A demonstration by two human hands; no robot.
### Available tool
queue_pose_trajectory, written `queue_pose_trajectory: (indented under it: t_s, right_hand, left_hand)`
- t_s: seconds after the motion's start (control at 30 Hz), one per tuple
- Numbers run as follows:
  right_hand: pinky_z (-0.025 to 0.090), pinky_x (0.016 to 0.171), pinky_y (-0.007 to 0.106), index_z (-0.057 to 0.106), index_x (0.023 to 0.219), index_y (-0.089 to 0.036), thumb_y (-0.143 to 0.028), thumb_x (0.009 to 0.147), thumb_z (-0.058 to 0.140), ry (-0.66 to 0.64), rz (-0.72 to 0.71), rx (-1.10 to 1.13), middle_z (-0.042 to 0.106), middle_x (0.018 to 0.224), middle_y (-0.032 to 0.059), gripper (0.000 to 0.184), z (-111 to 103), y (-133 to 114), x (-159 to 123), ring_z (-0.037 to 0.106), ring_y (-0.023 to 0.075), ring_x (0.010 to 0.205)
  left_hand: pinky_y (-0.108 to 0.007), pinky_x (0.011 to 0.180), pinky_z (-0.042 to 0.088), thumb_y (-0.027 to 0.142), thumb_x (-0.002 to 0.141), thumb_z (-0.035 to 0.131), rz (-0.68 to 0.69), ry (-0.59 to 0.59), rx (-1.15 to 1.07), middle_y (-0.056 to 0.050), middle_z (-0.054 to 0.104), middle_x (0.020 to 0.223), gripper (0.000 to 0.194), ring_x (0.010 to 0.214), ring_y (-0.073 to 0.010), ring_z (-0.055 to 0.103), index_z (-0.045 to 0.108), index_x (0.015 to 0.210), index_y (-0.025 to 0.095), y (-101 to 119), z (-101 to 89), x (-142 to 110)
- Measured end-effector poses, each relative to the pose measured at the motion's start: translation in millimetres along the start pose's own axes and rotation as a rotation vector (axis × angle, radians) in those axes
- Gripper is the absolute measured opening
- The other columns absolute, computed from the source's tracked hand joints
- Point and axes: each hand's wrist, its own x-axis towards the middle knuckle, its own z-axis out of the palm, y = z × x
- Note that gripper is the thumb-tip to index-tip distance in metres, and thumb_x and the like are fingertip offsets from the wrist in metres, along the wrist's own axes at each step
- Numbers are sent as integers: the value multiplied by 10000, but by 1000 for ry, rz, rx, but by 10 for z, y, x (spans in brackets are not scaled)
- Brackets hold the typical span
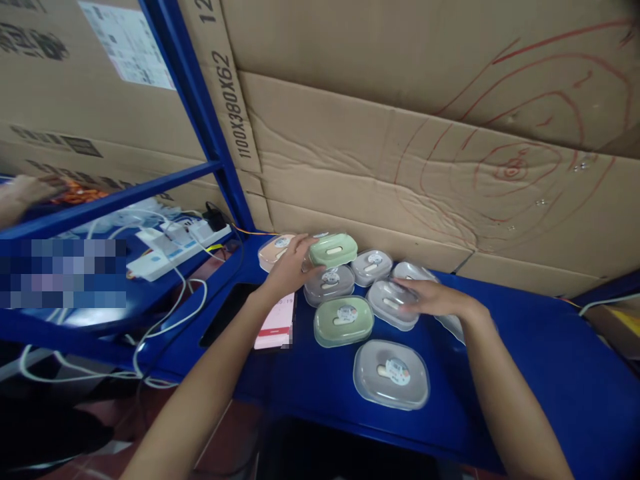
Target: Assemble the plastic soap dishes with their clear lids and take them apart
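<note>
My left hand [293, 267] has its thumb and fingers around the left side of a green oval lidded box [334, 251]. That box overlaps a grey lidded box [327, 287] just below it. My right hand [433, 297] grips the right side of another grey lidded box [390, 307], its fingertips on the clear lid. Around them lie a second green box [345, 323], a grey box [393, 375] near the front edge, a grey box [373, 265] at the back and an orange one [273, 252] partly behind my left hand. Most carry a round label.
A phone with a pink screen [275, 323] and a dark tablet-like slab [227, 313] lie left on the blue table [550, 373]. Cardboard [350, 147] walls the back. Beyond a blue frame are a power strip [180, 247], white cables and another person's hand [23, 197].
</note>
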Motion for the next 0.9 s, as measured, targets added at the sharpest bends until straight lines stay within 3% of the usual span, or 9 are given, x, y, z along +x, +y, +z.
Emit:
queue_pose_trajectory:
  t_s: [0.07,0.17,0.3,0.4,0.57,0.67,0.8,0.9]
  right_hand:
    - [491,1209,470,560,1580,-283,-599,975,617,23,-15,72,596,1585,30,684,-149,55,-93,602,321,1433]
    - [512,1180,486,655,1490,-270,-423,1046,488,217,19,44,682,1488,32,499,-299,65,-155,662,320,1357]
    - [385,1266,559,642,1493,-219,-173,982,458,438,-5,-88,627,1550,93,546,-228,-145,91,554,330,1469]
    - [313,1302,559,573,1558,-255,-76,939,483,386,-118,-169,514,1657,80,651,-23,-341,429,443,285,1560]
    - [335,1242,645,565,1556,-256,-180,905,728,274,-70,-186,500,1656,158,675,152,-387,807,438,362,1559]
    - [361,1229,580,636,1486,-289,-253,918,774,279,-63,-180,591,1587,121,586,88,-321,816,538,343,1479]
    - [402,1186,520,693,1425,-297,-385,1018,668,329,-6,-194,724,1422,102,417,-93,-228,684,657,327,1338]
    - [405,1158,562,743,1351,-231,-321,1078,519,408,88,-219,788,1264,156,364,-217,-219,595,719,351,1215]
  left_hand:
    - [-542,1222,459,446,960,726,-7,-11,16,-156,355,1637,586,1507,-362,471,534,1480,253,-10,19,-11]
    - [-563,1230,448,447,979,712,22,-49,43,-158,298,1686,461,1540,-395,436,639,1389,251,-27,37,-21]
    - [-605,1244,416,482,980,721,22,-65,69,-165,278,1730,495,1583,-427,367,654,1411,247,-46,81,-27]
    - [-604,1260,392,471,986,716,18,-45,63,-182,358,1690,460,1576,-412,384,679,1374,228,-57,111,-15]
    - [-557,1260,400,500,1017,651,48,-62,-43,-174,410,1655,398,1549,-359,442,694,1302,226,-8,72,15]
    - [-540,1260,398,541,1034,605,39,-41,-149,-168,475,1618,395,1518,-334,486,700,1246,221,31,30,31]
    - [-540,1236,425,567,1053,548,23,-16,-228,-167,566,1555,392,1446,-316,564,700,1133,214,31,22,54]
    - [-541,1231,432,572,1054,547,29,-18,-246,-169,572,1561,396,1439,-313,574,709,1099,213,29,39,61]
